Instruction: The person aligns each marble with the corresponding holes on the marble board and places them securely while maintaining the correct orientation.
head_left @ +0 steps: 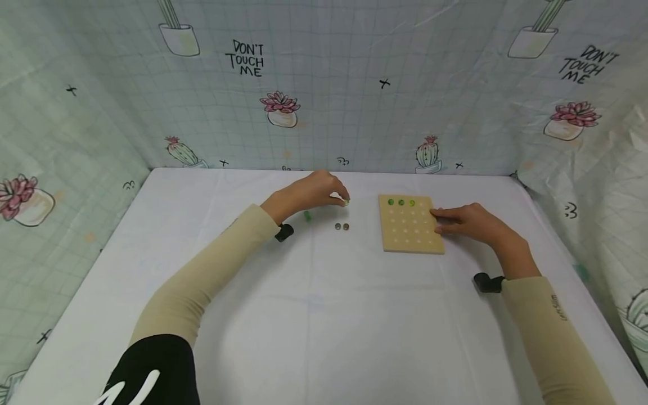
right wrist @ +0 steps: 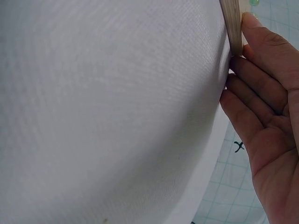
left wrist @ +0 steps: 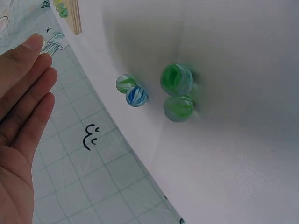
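Observation:
My left hand (head_left: 320, 190) is raised over the back of the table, thumb and forefinger pinching a small glass marble (head_left: 346, 202). In the left wrist view that marble is mostly hidden behind the fingertips. To its right lies a square wooden board (head_left: 405, 242) with rows of round hollows. Three green marbles (head_left: 401, 202) sit in the board's far row. At the board's right edge my right hand (head_left: 476, 224) grips it, thumb on top and fingers against the side.
Two green marbles (left wrist: 177, 80) lie side by side on the white table (head_left: 314, 337). Near them, a blue-streaked marble (left wrist: 136, 96) rests against a green-streaked marble (left wrist: 124, 83). A printed curtain (head_left: 334, 112) rises behind the table's back edge.

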`<state>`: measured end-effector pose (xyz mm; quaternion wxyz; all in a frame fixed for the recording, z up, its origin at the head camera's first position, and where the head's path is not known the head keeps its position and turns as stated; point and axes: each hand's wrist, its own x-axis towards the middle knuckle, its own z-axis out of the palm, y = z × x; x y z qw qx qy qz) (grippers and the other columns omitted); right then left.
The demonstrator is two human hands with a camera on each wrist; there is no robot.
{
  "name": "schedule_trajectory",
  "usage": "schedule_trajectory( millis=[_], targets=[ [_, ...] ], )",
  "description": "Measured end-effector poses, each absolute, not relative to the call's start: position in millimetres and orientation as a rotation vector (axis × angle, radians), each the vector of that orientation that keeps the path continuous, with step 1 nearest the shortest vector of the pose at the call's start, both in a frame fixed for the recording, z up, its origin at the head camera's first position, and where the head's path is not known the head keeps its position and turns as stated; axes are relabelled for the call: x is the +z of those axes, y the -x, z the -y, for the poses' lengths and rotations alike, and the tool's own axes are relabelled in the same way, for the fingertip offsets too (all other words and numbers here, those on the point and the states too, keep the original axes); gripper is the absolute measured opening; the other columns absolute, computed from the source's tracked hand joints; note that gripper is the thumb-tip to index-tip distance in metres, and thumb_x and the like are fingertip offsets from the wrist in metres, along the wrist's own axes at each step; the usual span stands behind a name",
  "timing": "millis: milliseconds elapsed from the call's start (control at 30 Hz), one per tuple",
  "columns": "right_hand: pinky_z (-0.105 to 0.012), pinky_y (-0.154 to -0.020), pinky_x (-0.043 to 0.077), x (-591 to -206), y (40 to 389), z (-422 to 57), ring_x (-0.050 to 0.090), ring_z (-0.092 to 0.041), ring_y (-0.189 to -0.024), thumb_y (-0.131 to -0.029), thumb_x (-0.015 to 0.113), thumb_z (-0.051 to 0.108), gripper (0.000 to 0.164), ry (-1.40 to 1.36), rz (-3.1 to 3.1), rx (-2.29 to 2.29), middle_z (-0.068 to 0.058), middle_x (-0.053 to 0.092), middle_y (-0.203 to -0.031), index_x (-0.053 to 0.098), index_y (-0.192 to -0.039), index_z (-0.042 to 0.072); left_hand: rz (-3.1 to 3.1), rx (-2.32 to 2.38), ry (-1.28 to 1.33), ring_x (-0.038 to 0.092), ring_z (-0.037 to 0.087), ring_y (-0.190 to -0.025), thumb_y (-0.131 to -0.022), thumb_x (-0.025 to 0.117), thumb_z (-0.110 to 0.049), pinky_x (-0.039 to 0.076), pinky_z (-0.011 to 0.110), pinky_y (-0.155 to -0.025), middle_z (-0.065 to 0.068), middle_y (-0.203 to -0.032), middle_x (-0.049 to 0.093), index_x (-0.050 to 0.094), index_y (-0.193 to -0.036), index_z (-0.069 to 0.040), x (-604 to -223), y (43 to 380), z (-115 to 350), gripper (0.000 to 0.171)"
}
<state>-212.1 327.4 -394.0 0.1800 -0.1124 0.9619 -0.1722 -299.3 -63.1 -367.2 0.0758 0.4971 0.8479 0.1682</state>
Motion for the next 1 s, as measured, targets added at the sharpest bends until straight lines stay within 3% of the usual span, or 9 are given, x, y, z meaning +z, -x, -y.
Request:
schedule_trajectory(
  millis=[1000],
  targets=[
    [-0.065, -0.109, 0.037, -394, 214, -327, 0.044, -0.049, -0.137, -0.096, 0.069, 0.045, 0.063, 0.386, -2.741, -0.443, -0.02, 0.05, -0.147, 0.053, -0.147, 0.011, -2.482, 0.536, -1.643, 0.071, 0.023, -0.108, -0.093, 0.075, -0.013, 0.056, 0.029, -0.093, 0.008, -0.113, 0.076, 0.078, -0.112, -0.003, -360, 292, 21, 0.021]
  ],
)
